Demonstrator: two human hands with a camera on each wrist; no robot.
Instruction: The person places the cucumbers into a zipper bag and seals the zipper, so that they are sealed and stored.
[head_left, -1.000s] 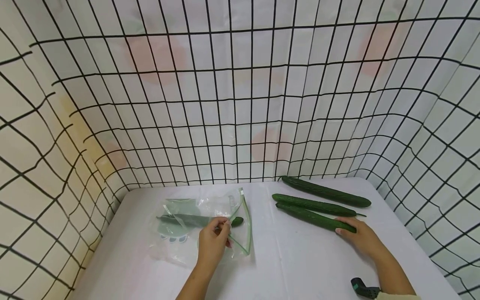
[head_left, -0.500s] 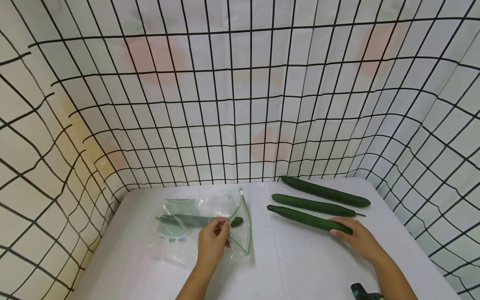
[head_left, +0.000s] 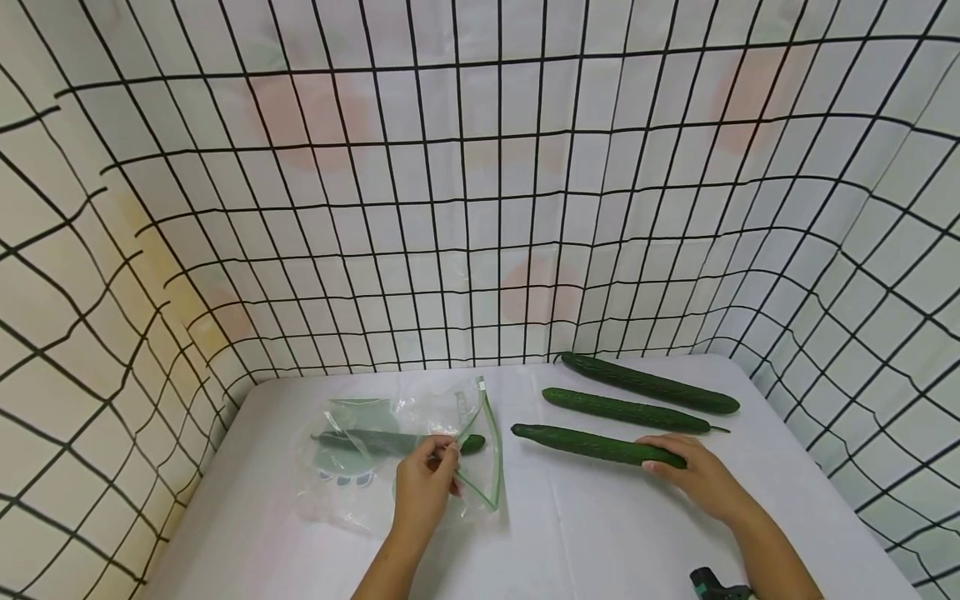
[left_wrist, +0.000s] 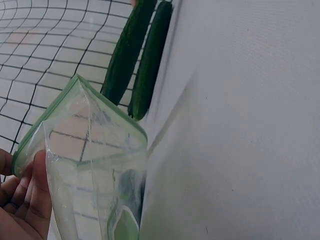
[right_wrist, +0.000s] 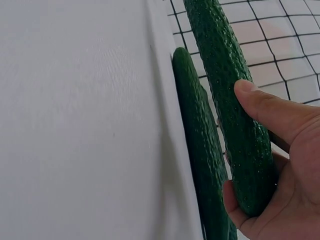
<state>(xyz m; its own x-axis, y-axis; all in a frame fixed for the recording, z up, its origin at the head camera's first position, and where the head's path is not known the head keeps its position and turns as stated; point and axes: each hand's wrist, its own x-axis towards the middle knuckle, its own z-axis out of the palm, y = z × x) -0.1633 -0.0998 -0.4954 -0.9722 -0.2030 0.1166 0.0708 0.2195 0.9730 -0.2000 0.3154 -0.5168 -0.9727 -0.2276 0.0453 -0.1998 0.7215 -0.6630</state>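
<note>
A clear zip bag (head_left: 360,492) with green edging lies at the left, a cucumber (head_left: 375,442) inside it. My left hand (head_left: 426,487) pinches the bag's rim between thumb and fingers, and the mouth gapes toward the right. In the right wrist view my right hand (right_wrist: 285,150) grips one end of a cucumber (right_wrist: 227,100), fingers and thumb around it. From the head, that right hand (head_left: 701,475) holds the cucumber (head_left: 585,442) by its right end, its other end pointing at the bag.
Two more cucumbers (head_left: 648,383) (head_left: 626,410) lie at the back right of the white table (head_left: 525,550). A black wire grid (head_left: 480,200) stands around the back and sides. Something small and dark (head_left: 712,583) is at the right wrist.
My right hand has moved left with its cucumber, away from the two others and closer to the bag. My left hand and the bag have stayed in place.
</note>
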